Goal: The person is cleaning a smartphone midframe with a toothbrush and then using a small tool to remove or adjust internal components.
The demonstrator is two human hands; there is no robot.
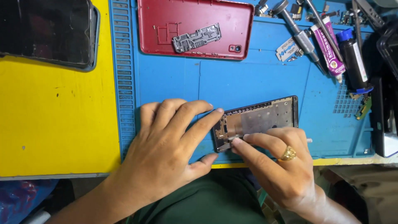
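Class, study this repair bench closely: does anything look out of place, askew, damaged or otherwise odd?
A bare razor blade lies loose among the tools at the far right of the blue mat. The opened phone frame between the left hand and right hand sits askew. The red back cover lies off, inside up.

Left hand [166, 153]: we wear nothing, forearm bare.
Right hand [282, 166]: our gold ring [287, 154].
Lap: our dark green garment [207, 199].

Phone frame [265, 118] lies on the repair mat [248, 79], near edge, left hand [166, 153] at its left end, right hand [282, 166] on its near side. Back cover [195, 27] behind it; screwdriver [296, 33], glue tube [329, 49] and bottle [354, 62] far right. Another phone [45, 31] far left on the tabletop [54, 120].
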